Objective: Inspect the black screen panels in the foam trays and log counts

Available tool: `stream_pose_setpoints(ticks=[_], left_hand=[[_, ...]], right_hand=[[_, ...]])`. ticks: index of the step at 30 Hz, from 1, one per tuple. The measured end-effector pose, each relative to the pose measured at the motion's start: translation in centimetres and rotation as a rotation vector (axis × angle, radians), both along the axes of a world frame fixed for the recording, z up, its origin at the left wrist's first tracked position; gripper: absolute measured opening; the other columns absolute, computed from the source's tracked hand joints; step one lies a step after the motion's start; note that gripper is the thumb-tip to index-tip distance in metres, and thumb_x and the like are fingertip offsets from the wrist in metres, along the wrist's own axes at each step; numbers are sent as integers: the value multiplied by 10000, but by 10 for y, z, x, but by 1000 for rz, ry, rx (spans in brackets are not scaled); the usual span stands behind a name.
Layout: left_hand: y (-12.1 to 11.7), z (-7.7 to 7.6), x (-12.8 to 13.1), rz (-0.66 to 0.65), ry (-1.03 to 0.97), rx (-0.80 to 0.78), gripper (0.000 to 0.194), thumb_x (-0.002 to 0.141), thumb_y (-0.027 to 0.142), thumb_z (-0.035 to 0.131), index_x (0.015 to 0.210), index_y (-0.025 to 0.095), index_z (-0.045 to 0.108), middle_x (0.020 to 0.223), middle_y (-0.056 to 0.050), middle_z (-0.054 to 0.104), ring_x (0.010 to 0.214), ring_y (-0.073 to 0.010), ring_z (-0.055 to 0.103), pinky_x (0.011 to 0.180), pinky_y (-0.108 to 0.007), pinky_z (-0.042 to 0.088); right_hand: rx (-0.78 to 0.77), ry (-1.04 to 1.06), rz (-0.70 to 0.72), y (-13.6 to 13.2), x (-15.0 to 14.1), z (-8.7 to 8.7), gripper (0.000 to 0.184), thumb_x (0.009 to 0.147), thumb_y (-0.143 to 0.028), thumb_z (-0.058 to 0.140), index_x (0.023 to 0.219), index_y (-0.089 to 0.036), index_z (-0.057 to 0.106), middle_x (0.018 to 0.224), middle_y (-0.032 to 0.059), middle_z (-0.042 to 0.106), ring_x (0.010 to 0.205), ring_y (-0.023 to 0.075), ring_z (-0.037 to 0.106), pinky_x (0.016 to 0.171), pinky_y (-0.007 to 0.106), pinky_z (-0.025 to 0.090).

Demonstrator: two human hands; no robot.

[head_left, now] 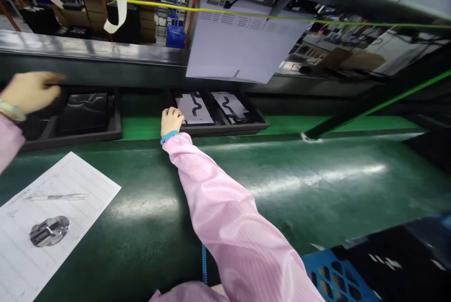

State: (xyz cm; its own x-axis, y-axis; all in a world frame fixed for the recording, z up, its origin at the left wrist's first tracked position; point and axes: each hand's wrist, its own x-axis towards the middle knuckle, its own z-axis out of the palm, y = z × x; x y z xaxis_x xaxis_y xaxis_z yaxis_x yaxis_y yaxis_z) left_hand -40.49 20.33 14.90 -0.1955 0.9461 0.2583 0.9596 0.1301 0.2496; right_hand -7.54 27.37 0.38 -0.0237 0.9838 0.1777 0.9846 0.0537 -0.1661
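Note:
My right hand (171,120) grips the left edge of a black tray (225,129), its fingers curled over the rim. Two flat whitish panels, each with a wavy black strip, lie in the tray's compartments: a left panel (202,116) and a right panel (237,104). At the left edge of the view my left hand (31,90) hovers over another black tray (118,121), thumb and fingers apart with nothing between them. A black, shiny-wrapped flat item (82,114) sits in that tray's right compartment; the hand and sleeve partly cover the left compartment.
Both trays rest on a green belt (141,121) behind the green bench top (148,227). A printed sheet (88,180) with a pen (58,197) and a metal counter-like device (50,231) lies at left. A slanted post (334,123) stands right; a white sheet (243,53) hangs above.

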Motion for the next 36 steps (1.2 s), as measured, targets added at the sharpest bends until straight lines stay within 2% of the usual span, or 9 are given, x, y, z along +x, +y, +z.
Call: stream_pose_setpoints(ticks=[4,6,9,12,19,26,29,32,36], left_hand=[[6,-30,115,-197,-40,-166,479,937,284,461,1375,177,623,1375,-13,692,1264,-135,647,1160,-251,460],[5,-59,150,-204,1,-270,447,915,262,524,1336,179,649,1322,-52,712,1202,-163,673,1098,-256,508],[-4,-100,159,-39,136,-312,538,886,260,581,1379,46,560,1380,-274,589,1290,-391,570,1059,-556,508],[-19,-122,133,-5,250,-349,429,923,219,504,1327,83,558,1390,-282,526,1321,-408,475,1003,-605,496],[-25,-111,53,-329,367,-498,203,895,125,486,987,197,651,1246,-135,610,1136,-235,537,902,-307,516],[-41,-103,9,-359,300,-428,166,835,148,504,887,157,662,1166,-161,640,1116,-264,589,1061,-428,494],[-51,-92,38,-322,212,-288,205,829,216,551,967,141,684,1407,-190,531,1365,-346,477,1241,-539,323],[-55,-82,98,-268,69,-148,357,918,282,449,1160,127,661,1546,-182,398,1497,-364,316,1276,-544,264],[-49,-91,198,-217,-245,-197,390,907,316,529,1236,145,649,1375,-145,584,1337,-288,538,1224,-431,388]], right_hand=[[-23,34,-64,0,-4,11,422,982,-274,557,1394,-185,534,1429,132,506,1228,268,550,907,422,562],[-9,61,-58,0,2,13,425,970,-294,592,1380,-195,537,1436,119,496,1225,255,548,923,412,561],[18,110,-24,-1,12,11,433,949,-290,625,1362,-193,541,1433,116,489,1230,257,536,945,421,552],[35,173,9,0,17,5,434,919,-298,658,1324,-179,556,1400,121,495,1214,260,528,946,434,546],[26,275,61,18,26,13,469,778,-197,754,1219,-160,599,1368,192,473,1240,335,488,920,528,547],[-19,215,84,8,55,19,708,612,-84,848,1254,-179,565,1337,189,430,1209,342,470,884,506,542],[9,181,126,-17,73,11,735,619,-97,831,1284,-185,532,1311,181,440,1179,316,461,892,466,530],[24,140,153,-48,90,3,728,638,-53,767,1309,-191,522,1272,173,470,1138,296,472,892,443,520],[42,102,153,-89,107,-6,684,691,-29,675,1343,-178,527,1244,180,503,1104,292,476,902,449,508]])
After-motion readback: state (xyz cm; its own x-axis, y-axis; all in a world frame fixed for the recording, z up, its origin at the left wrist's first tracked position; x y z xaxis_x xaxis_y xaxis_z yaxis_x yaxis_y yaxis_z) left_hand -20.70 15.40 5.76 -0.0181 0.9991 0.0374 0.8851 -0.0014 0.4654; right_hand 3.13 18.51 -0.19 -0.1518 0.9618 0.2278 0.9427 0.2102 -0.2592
